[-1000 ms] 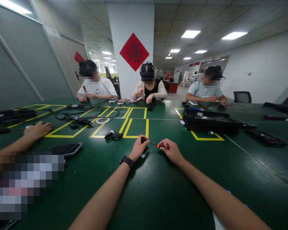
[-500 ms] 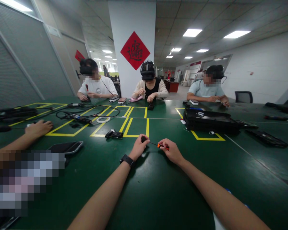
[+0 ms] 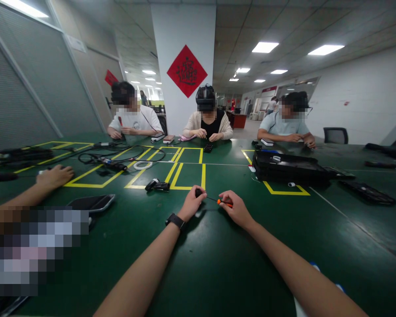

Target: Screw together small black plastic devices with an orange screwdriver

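My right hand [image 3: 236, 210] is closed around the orange-and-black handle of a screwdriver [image 3: 225, 204]. Its thin dark shaft points left, toward my left hand [image 3: 192, 205]. There, the thumb and fingers pinch a small black part [image 3: 198, 193], mostly covered by the fingers. The shaft's end meets the part or lies right at it; too small to tell which. Both hands are just above the green table [image 3: 218, 264], and a black watch band is on my left wrist.
Ahead lies a small black bundle [image 3: 157, 185] and a white cable coil [image 3: 142, 165]. A black case [image 3: 290, 167] stands at right. Dark cables [image 3: 112, 164] spread at left, near a co-worker's hand [image 3: 56, 175] and a phone-like device [image 3: 92, 203]. Several co-workers sit at the table.
My hands and the screwdriver hold nearly the same place. Across the table, the middle co-worker's hands have shifted slightly.
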Motion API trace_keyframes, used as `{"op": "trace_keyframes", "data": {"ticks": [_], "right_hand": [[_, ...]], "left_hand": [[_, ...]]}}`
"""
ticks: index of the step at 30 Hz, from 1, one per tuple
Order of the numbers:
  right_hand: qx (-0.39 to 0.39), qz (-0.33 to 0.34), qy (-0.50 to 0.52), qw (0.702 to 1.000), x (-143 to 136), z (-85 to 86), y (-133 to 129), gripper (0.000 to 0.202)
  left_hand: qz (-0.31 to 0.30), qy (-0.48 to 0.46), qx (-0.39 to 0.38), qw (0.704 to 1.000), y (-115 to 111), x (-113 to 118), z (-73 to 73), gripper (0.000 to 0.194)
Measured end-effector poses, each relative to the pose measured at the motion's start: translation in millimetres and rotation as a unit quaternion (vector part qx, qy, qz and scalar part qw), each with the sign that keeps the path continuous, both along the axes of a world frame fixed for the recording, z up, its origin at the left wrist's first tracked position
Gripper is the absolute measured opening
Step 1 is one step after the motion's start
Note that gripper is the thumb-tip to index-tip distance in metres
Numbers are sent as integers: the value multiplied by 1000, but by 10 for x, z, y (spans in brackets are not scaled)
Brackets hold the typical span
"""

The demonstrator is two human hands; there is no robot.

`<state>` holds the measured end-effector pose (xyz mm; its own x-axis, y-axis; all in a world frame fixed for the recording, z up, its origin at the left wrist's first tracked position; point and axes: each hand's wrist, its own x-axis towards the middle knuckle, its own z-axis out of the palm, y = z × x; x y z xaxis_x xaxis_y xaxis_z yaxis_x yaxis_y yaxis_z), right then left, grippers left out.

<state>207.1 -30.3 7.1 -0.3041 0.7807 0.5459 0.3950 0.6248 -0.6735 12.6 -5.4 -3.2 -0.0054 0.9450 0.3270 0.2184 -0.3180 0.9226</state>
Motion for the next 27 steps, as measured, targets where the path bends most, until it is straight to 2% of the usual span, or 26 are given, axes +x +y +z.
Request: {"op": "trace_keyframes", "data": {"ticks": [3,9,15,20,27], "right_hand": [[22,-26,-58,998,10,-42,33,15],[4,-50,-117,992,57,-86,71,14],[23,-23,-130,991,77,-19,52,15],[-11,-39,-124,991,91,-37,47,16],[-26,-43,-115,992,96,-50,42,18]], "left_hand": [[-9,8,8,1000,-14,0,10,13],[-16,34,32,999,-16,-3,9,12],[-21,51,46,997,-18,2,1,14],[-31,53,62,996,4,-1,-27,24],[-33,47,66,996,46,-18,-78,24]]}}
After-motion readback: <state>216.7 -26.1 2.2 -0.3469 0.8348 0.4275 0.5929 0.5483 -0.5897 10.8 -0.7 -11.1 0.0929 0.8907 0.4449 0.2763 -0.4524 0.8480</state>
